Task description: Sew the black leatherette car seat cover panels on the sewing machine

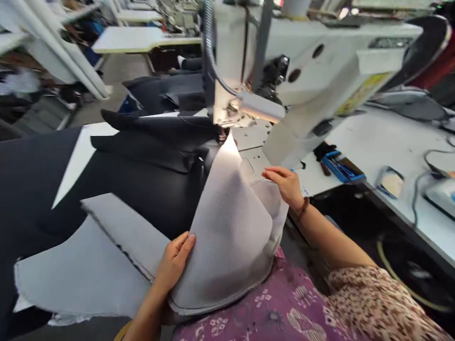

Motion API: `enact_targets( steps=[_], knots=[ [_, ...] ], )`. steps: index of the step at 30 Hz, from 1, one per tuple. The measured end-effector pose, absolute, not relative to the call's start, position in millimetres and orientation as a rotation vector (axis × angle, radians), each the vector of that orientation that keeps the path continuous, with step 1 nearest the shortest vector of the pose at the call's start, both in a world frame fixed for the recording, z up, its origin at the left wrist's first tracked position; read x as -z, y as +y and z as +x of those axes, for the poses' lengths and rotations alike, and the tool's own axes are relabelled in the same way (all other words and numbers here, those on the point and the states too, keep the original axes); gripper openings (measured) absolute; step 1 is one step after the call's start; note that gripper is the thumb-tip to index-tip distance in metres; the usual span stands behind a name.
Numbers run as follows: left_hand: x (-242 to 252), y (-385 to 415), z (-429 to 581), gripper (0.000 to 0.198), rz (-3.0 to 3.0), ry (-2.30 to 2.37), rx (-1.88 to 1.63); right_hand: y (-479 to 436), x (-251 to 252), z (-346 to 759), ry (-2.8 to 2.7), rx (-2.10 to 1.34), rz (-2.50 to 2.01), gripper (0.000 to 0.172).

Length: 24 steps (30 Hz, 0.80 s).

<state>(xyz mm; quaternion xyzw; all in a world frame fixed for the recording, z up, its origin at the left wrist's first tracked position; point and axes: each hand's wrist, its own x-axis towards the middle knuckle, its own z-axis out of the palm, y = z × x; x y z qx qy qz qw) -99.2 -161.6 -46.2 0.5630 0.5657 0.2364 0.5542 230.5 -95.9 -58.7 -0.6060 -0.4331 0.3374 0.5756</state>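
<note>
A light grey mesh-textured fabric panel (231, 227) rises from my lap to a point under the needle area of a white sewing machine (231, 61). My left hand (177, 260) grips the panel's left edge, thumb on top. To the right of the machine's needle, my right hand (286, 185) has its fingers pressed together above a paler fold of fabric (268, 196); what they pinch, if anything, is hidden. Left of my left hand, more grey fabric (81, 270) with a dark-edged seam spreads out. The machine's lamp (261, 106) lights the panel's tip.
Black sheet material (142, 189) covers the left side of the work surface. On the right stand a blue box of small tools (343, 166) and a small blue-framed item (390, 182). A cable (415, 189) trails over the white tabletop (377, 137). Another worktable (128, 40) stands behind.
</note>
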Motion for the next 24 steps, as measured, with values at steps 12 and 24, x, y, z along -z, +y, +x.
enact_targets(
  steps=[12,24],
  knots=[
    [47.7,-160.3,-90.8,0.044,1.369,1.437,-0.563,-86.4,40.6,214.0,-0.799,-0.811,-1.156,0.027],
    [52.6,-153.9,-91.4,0.048,1.648,1.451,-0.457,-86.6,46.2,229.7,-0.811,-0.880,-1.193,0.035]
  ],
)
